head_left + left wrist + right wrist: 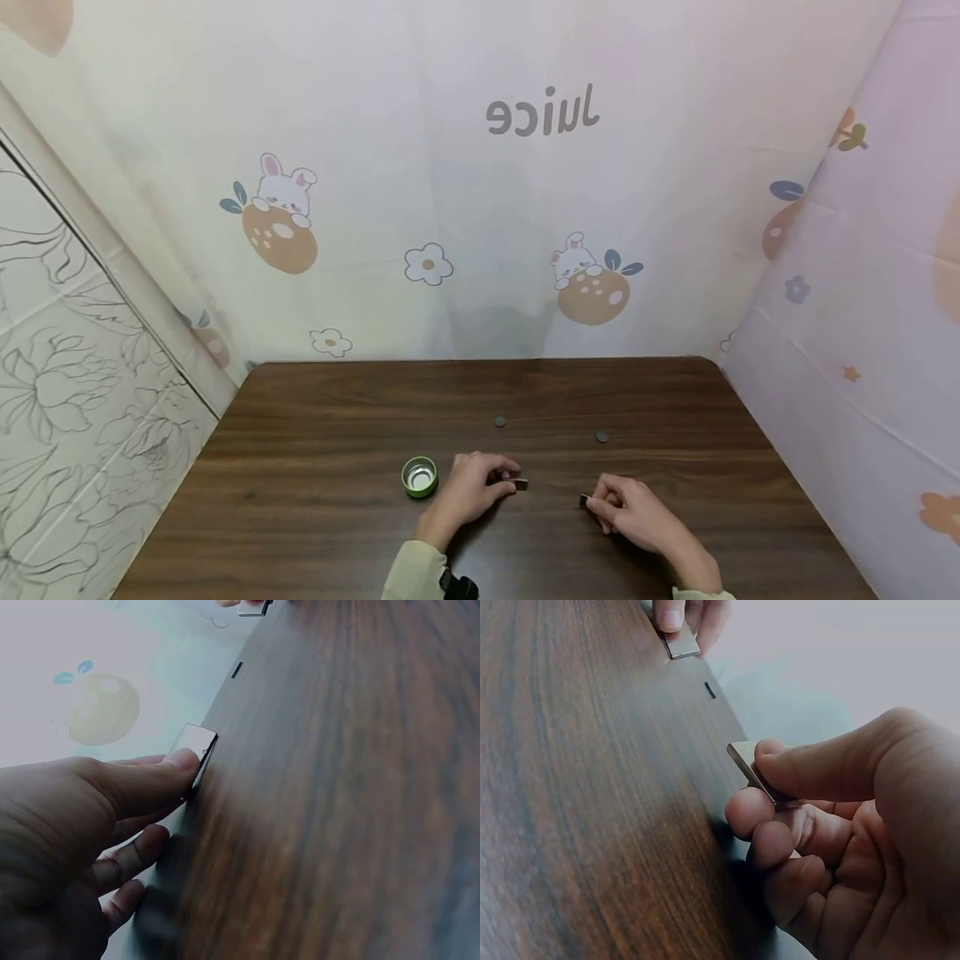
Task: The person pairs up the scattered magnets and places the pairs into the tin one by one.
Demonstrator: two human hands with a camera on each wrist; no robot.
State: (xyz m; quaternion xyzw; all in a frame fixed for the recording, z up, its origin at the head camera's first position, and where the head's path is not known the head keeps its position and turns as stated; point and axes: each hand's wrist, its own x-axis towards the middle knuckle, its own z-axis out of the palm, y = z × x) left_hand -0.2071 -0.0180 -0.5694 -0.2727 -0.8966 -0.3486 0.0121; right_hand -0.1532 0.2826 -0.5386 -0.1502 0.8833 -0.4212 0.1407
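Between thumb and fingers, my left hand (pixel 471 490) pinches a small flat metal block (pixel 193 740), shiny and rectangular, low over the brown table. A similar block (pixel 744 756) is held by my right hand (pixel 633 515) in a thumb-and-finger pinch. The two blocks are apart, with bare wood between them in the head view. Beyond the hands lie two small dark grey discs, a left disc (pixel 500 422) and a right disc (pixel 602 437). What the blocks are exactly, I cannot tell.
Just left of my left hand stands a small round green tin (pixel 420 495), its silvery inside showing. The wood-grain table (pixel 315 417) meets a printed curtain (pixel 360 167) at its back edge. More patterned cloth hangs at both sides.
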